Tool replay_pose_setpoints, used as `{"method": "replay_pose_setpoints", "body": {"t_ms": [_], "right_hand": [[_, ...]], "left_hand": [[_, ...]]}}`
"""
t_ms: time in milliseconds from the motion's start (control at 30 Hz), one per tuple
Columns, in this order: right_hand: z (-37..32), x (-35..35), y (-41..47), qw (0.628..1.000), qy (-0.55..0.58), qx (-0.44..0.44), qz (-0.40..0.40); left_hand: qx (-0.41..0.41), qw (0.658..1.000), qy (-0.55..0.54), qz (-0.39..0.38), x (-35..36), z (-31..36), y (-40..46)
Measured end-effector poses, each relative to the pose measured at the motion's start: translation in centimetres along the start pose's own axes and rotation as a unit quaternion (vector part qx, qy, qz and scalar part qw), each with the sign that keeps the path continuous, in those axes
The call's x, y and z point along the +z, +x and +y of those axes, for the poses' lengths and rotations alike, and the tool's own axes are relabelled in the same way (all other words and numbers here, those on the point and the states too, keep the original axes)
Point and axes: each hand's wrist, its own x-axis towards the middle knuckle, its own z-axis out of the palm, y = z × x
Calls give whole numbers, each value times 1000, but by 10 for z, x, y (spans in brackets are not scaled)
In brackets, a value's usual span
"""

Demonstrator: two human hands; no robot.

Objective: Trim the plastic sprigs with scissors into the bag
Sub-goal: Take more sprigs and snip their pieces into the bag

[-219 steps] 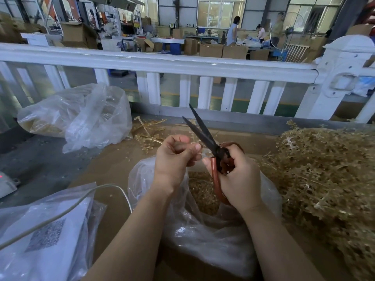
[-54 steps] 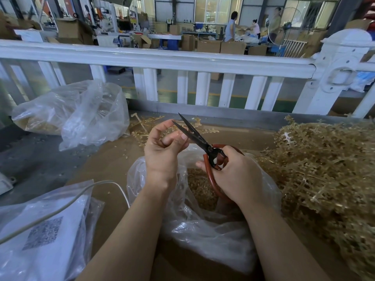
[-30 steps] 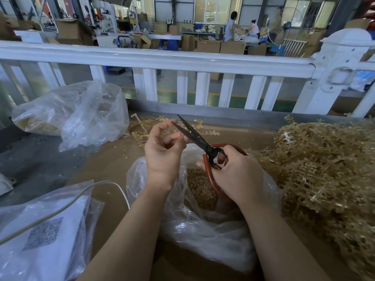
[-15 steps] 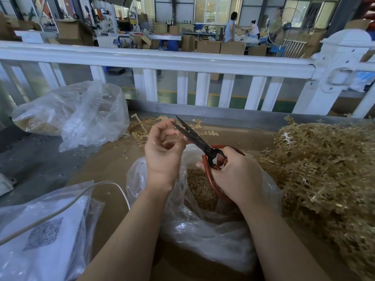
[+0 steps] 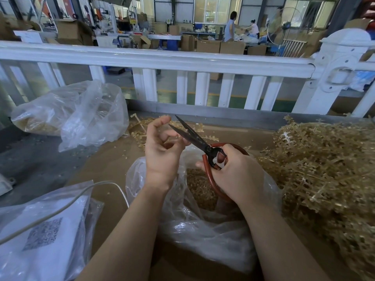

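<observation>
Directly above the open bag, my left hand pinches a small sprig between the parted scissors blades; my right hand grips the handles, so cuttings should drop inside.

I see a bright picture. Daylight comes in through the big windows far at the back. The white fence rail bends like a bow, because the lens curves things near the edges. The clear bag has small shiny spots. Shadows are soft. A far person looks smeared.
</observation>
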Motion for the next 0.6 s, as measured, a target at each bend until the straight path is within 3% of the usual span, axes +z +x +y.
{"method": "replay_pose_setpoints", "body": {"t_ms": [600], "right_hand": [[1,-1,-1,999,38,-11,-27]], "left_hand": [[-7,999,-33,-7,-3,0,2]]}}
